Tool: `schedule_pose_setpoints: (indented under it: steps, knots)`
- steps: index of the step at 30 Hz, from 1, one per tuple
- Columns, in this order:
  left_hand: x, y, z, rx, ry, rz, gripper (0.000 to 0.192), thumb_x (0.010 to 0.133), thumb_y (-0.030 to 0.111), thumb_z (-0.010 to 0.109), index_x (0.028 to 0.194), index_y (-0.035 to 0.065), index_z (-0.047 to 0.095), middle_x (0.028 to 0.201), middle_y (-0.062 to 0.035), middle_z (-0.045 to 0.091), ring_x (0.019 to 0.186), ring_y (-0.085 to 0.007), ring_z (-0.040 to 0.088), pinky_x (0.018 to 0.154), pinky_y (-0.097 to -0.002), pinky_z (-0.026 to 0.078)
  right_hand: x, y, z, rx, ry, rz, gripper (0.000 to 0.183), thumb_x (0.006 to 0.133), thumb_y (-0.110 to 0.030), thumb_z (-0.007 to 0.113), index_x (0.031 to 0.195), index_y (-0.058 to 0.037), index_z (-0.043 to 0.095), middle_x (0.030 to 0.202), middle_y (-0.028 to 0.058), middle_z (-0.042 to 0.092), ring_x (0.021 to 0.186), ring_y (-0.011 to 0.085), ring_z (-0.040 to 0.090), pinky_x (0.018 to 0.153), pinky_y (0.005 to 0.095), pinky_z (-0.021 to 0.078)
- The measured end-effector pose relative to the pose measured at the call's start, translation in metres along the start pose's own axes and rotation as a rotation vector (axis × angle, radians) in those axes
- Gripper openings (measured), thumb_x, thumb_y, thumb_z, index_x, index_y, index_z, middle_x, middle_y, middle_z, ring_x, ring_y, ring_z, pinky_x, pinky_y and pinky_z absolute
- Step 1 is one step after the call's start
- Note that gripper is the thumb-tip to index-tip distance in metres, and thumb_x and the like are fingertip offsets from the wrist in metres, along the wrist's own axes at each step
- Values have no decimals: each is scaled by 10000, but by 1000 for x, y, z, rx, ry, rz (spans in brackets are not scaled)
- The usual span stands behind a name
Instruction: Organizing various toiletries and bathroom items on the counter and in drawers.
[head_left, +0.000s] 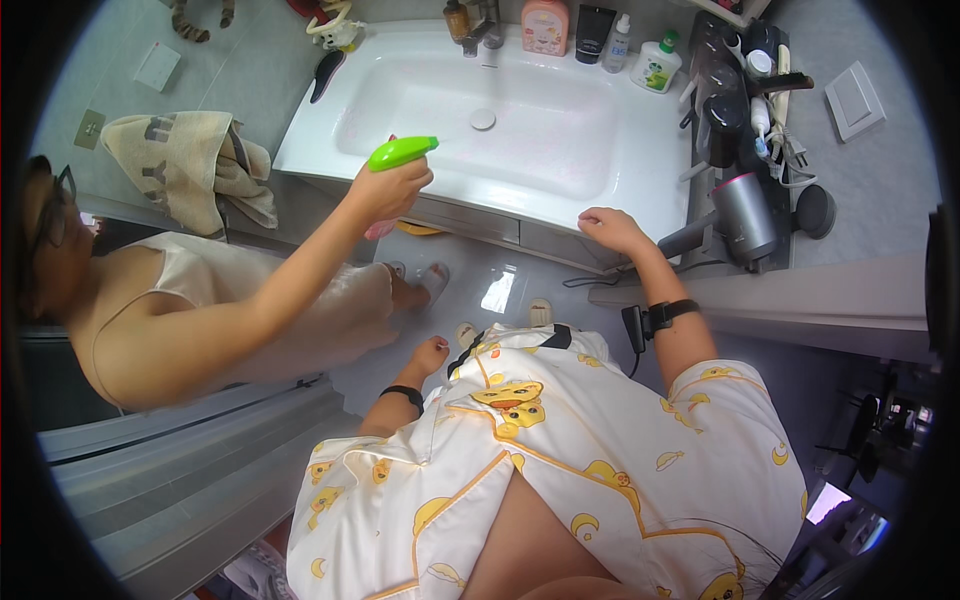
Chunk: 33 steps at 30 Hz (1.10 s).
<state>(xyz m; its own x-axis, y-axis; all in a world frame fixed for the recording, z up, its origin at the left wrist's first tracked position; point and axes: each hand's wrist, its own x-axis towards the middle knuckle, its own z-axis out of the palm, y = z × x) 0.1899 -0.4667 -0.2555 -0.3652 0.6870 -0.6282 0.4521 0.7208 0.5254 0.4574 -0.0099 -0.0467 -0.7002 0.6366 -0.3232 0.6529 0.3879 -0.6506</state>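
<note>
My right hand (611, 229) is at the front right edge of a white washbasin (645, 176), its fingers curled and nothing seen in them. Low by my pyjama trousers hangs my left hand (430, 355), loosely closed with nothing visible in it. Another person on the left grips a spray bottle by its bright green trigger head (401, 152). The bottle's pink body (380, 229) shows below that person's hand, and the nozzle points over the basin. A round drain plug (482, 119) sits in the basin floor, which has faint pinkish specks.
Along the back rim stand a tap (491, 22), a pink bottle (545, 28), a black tube (595, 34) and a pump soap bottle (657, 63). A hair dryer (744, 214) lies on the right among toiletries and cords. A towel (176, 161) hangs left.
</note>
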Motion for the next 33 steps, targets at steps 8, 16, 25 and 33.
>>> schedule_pose_setpoints:
  steps: [8, 16, 25, 33]
  knots:
    - [-5, 12, -5, -25, 36, 9, 337, 838, 280, 639, 1104, 75, 669, 982, -166, 709, 935, -331, 679, 845, -388, 532, -2, -2, 0, -33, 22, 4, 385, 896, -368, 622, 1129, -70, 698, 1051, 126, 722, 986, 263, 680, 876, 344, 517]
    - [7, -13, 2, 21, -53, -42, 337, 837, 278, 629, 1101, 71, 665, 978, -166, 710, 941, -338, 679, 850, -388, 532, -9, -17, -9, -27, -42, 41, 386, 904, -344, 541, 1130, -67, 686, 1152, 151, 684, 1081, 322, 630, 954, 384, 477]
    - [9, -26, 8, -41, -20, -5, 320, 840, 263, 620, 1087, 63, 662, 955, -172, 709, 919, -342, 680, 832, -383, 533, -8, -18, -7, -25, -42, 61, 399, 906, -355, 543, 1138, -64, 685, 1166, 154, 679, 1090, 324, 627, 959, 388, 476]
    - [-16, 25, -19, 191, 10, 13, 349, 842, 282, 627, 1129, 91, 672, 1009, -177, 712, 955, -338, 680, 865, -398, 530, 1, -1, 5, -67, 15, -8, 364, 899, -349, 613, 1114, -69, 701, 1065, 133, 717, 989, 274, 678, 872, 352, 516]
